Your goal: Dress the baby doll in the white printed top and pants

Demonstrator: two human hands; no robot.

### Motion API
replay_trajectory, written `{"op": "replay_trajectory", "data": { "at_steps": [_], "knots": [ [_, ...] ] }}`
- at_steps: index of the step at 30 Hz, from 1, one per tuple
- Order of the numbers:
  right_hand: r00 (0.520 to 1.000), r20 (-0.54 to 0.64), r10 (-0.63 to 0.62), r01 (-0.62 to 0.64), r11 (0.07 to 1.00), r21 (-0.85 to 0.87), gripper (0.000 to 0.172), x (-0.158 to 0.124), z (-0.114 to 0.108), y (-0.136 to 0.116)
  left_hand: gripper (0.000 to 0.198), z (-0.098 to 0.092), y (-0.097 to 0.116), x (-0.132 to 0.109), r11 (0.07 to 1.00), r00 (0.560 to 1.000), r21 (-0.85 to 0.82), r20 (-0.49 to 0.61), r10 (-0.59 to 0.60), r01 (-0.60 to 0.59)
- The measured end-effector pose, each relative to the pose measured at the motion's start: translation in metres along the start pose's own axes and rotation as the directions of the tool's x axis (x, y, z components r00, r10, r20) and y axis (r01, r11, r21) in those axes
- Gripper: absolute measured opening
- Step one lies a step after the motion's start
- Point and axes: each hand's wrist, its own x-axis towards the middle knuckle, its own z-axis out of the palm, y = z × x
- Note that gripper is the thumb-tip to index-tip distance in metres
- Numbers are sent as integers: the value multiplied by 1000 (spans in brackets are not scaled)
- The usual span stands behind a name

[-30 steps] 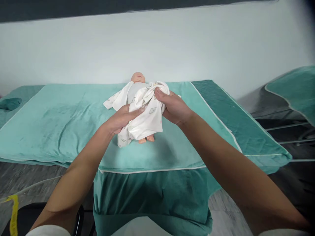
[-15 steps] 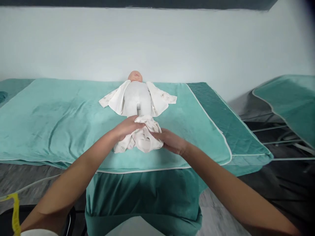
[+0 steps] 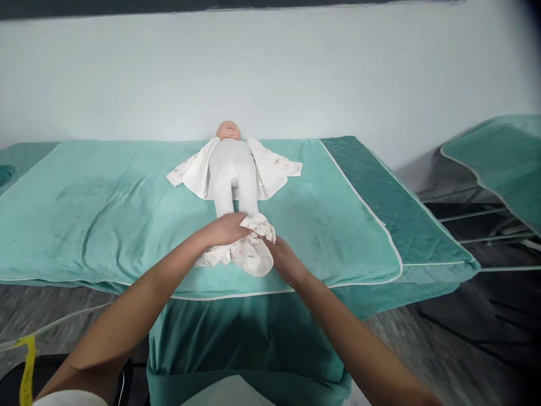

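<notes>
Grip first: left hand (image 3: 226, 230) clenched over the top of the bunched white printed cotton garment (image 3: 249, 252), right hand (image 3: 284, 260) pinching its 3 o'clock side, fingers of both closed on fabric. Sits gathered at the feet of the pale soft-bodied baby doll (image 3: 234, 169), at 6 o'clock from the torso, near the front edge of the light teal terry towel (image 3: 105, 208). Doll flat on its back, head at 12 o'clock, legs straight toward 6, open white printed jacket (image 3: 273, 169) spread beneath.

Best handled with an even pull from both sides, straight along the legs toward 6 o'clock, low over the towel. Keep the bunch gathered rather than stretched, to avoid snagging a cuff on a heel. Feet hidden under the cloth; cannot tell how far clear. Go gently enough to leave doll and jacket lying square. Mind the near edge of the dark teal massage bed (image 3: 253, 338), close at 6.
</notes>
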Motion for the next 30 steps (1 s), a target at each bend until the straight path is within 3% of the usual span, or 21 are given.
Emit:
{"op": "replay_trajectory", "data": {
  "at_steps": [7, 12, 16, 19, 22, 27, 30],
  "knots": [
    [987, -106, -122, 130, 989, 77, 64, 8, 4, -1, 43, -3, 6, -7, 961, 997, -272, -77, 18, -38],
    [952, -161, -262, 280, 954, 104, 59, 32, 0, -4, 55, -17, -1, -7, 788, 991, -616, 111, 70, 13],
    [925, -201, -321, 349, 929, 126, 49, 54, 1, -5, 53, -28, -5, -6, 733, 986, -680, 136, 97, 22],
    [908, -241, -344, 381, 916, 128, 43, 60, 9, -10, 41, -34, -3, -3, 784, 1000, -621, 6, -22, 21],
    [912, -209, -354, 388, 908, 156, 41, 59, 16, -17, 26, -38, 2, 2, 892, 985, -452, -144, -95, 20],
    [919, -213, -333, 367, 918, 152, 35, 61, 15, -20, 17, -34, 10, 14, 997, 964, -18, -257, 64, -71],
    [896, -216, -387, 430, 878, 212, 34, 68, 11, -13, 11, -26, 13, 21, 991, 938, 133, -341, 60, -15]
  ]
}}
